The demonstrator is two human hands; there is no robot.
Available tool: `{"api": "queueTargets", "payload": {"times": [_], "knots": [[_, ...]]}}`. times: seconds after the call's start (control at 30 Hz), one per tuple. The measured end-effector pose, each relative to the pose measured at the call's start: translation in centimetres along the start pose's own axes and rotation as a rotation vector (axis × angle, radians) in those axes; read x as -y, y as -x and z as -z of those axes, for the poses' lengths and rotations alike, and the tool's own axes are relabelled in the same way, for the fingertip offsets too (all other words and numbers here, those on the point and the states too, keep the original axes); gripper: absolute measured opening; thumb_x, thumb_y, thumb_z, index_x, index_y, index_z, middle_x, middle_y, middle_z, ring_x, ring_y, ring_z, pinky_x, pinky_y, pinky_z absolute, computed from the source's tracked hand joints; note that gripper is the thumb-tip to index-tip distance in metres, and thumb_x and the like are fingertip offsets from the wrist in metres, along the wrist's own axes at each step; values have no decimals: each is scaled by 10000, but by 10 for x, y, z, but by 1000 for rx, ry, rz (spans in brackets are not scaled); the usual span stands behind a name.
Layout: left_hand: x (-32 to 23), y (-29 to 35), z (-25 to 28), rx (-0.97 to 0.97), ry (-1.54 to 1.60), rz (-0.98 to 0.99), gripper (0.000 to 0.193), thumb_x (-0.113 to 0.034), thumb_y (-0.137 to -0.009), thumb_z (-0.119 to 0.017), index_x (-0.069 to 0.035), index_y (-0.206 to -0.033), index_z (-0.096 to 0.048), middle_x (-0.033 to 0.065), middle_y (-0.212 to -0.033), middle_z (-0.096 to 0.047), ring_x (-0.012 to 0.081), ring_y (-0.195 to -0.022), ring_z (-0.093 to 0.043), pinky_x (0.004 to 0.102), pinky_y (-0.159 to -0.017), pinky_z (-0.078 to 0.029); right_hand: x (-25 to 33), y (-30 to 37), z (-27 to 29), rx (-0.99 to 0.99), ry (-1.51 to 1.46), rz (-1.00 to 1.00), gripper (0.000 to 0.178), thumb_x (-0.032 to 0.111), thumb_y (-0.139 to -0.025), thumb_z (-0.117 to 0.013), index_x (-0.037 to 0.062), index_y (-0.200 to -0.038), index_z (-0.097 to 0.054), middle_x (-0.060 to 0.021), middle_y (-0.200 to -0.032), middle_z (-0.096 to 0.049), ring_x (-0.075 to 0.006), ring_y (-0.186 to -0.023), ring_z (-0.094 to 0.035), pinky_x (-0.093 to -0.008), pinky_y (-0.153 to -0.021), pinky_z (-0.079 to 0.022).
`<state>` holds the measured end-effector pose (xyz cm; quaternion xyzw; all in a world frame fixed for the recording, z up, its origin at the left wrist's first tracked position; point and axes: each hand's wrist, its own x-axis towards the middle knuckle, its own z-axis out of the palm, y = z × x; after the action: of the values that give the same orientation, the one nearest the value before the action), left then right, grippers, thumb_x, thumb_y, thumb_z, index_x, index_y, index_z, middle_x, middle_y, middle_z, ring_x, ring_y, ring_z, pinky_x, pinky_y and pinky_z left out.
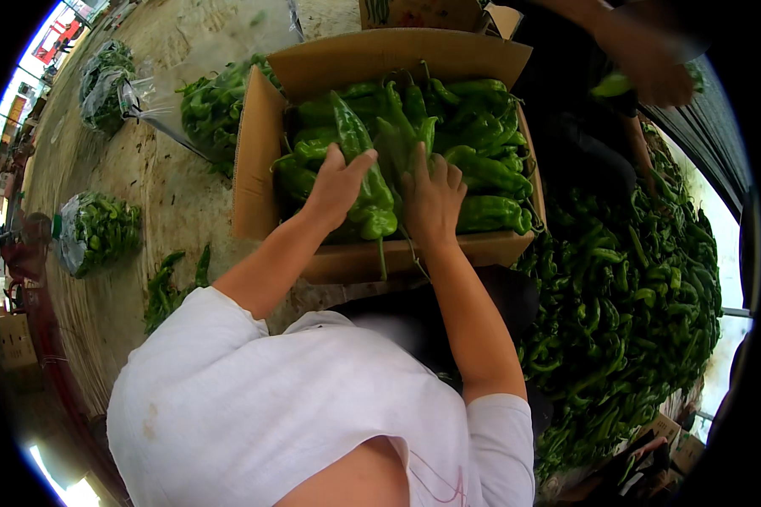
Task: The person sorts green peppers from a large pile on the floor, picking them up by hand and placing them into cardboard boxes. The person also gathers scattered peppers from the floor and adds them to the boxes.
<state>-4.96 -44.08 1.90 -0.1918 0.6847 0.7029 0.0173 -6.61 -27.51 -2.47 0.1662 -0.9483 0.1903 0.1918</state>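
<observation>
A cardboard box (254, 165) with raised flaps stands in front of me, filled with large green peppers (487, 173). My left hand (336, 190) is closed on a long, glossy green pepper (353, 127), thumb and fingers at its sides, its tip pointing away and its stem hanging over the near edge. Just beside it, my right hand (435, 198) has its fingers bent around another green pepper (391, 156), which is blurred and partly covered by the hand. Its fingertips lie against the peppers in the box.
A big heap of green peppers (617, 287) lies to the right. Another person's hand (655, 72) holds a pepper at the upper right. Clear bags of peppers (101, 230) stand on the left floor, near loose peppers (162, 291). Another cardboard box (423, 13) is beyond mine.
</observation>
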Motion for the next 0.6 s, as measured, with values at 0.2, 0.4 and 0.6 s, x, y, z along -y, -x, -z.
{"api": "queueTargets", "payload": {"times": [0.2, 0.4, 0.6], "knots": [[-37, -5, 24, 179, 227, -11, 314, -283, -943, -532, -40, -1138, -497, 69, -814, -597, 165, -651, -617, 297, -552, -514, 6, 6, 1, 133, -27, 85, 527, 223, -845, -589, 23, -1314, -456, -97, -1160, -584, -272, -1035, -553, -400, -820, -465], [-90, -35, 41, 50, -296, -599, 444, -271, -928, -556, -51, -1303, -466, 103, -1057, -621, 224, -945, -612, 346, -783, -489, 11, 18, 10, 77, -158, 65, 450, 119, -835, -606, 0, -1253, -489, -174, -1197, -544, -361, -1096, -499, -429, -920, -417], [-144, -62, 16, 260, -1393, -571, 458, -295, -936, -516, -119, -1352, -445, 149, -1285, -515, 304, -1215, -471, 402, -999, -390, 9, 24, 49, 66, -232, 11, 437, 62, -809, -615, -20, -1221, -496, -191, -1236, -499, -367, -1111, -478, -428, -925, -421]]}}
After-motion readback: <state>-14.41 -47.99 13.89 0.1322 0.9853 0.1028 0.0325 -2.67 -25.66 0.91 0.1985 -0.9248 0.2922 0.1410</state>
